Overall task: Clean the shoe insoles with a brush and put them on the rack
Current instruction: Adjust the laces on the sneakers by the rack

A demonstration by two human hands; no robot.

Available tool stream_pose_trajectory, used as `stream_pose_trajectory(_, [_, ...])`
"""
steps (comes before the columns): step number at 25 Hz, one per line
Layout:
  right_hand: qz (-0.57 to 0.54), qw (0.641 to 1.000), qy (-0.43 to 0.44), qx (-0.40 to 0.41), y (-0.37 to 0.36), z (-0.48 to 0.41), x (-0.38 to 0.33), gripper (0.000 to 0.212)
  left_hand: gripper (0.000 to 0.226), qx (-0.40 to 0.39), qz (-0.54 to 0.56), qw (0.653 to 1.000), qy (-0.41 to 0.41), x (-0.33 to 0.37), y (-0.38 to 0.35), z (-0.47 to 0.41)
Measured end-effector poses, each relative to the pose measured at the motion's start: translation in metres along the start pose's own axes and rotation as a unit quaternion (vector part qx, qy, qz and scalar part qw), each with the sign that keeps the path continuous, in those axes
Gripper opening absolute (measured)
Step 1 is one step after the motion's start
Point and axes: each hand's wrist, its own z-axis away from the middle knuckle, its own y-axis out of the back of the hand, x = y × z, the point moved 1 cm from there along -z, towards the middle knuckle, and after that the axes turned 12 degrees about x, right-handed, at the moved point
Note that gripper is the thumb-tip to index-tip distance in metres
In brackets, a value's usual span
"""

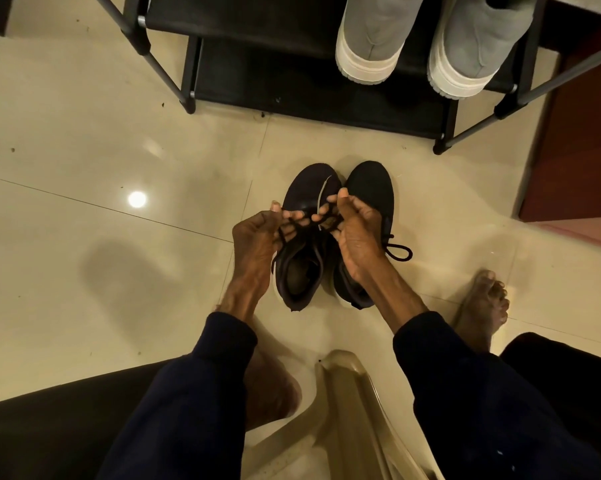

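Two dark sneakers stand side by side on the tiled floor, toes pointing away from me. Over the left sneaker [304,258], my left hand [257,237] and my right hand [352,233] each pinch its dark laces [294,225], stretched between my fingers. The insole shows dimly inside its opening. The right sneaker [370,192] sits partly under my right hand, its lace loop lying on the floor at the right. The black shoe rack [302,88] stands just beyond the sneakers. No brush is in view.
A pair of grey shoes with white soles [427,39] sits on the rack's shelf at the right. A beige plastic chair edge [347,382] lies between my knees. My bare feet rest on the floor. A reddish-brown wooden surface [576,150] borders the right.
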Motion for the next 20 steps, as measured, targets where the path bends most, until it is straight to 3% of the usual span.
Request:
stream_pose_trajectory(2, [-0.010, 1.000, -0.008, -0.007, 0.002, 0.001, -0.003, 0.022, 0.034, -0.009, -0.044, 0.999, -0.021, 0.009, -0.007, 0.002])
stream_pose_trajectory(6, [-0.109, 0.989, -0.101, -0.013, -0.001, 0.005, -0.007, 0.021, 0.031, -0.075, -0.035, 0.994, 0.076, 0.025, -0.003, 0.000])
stream_pose_trajectory(11, [-0.089, 0.982, -0.161, -0.048, -0.007, 0.013, 0.010, 0.028, 0.029, -0.063, 0.049, 0.992, 0.102, 0.012, 0.022, 0.003])
stream_pose_trajectory(13, [-0.074, 0.985, -0.148, -0.046, -0.009, 0.014, 0.012, 0.027, 0.026, -0.051, 0.080, 0.993, 0.076, 0.003, 0.024, 0.002])
stream_pose_trajectory(16, [-0.019, 0.996, -0.078, -0.047, -0.012, 0.010, 0.010, 0.022, 0.028, -0.043, 0.006, 0.999, 0.003, -0.003, 0.011, -0.004])
stream_pose_trajectory(20, [0.038, 0.999, -0.034, 0.005, -0.016, 0.001, 0.003, 0.021, 0.027, -0.107, -0.025, 0.993, -0.041, -0.002, -0.006, -0.017])
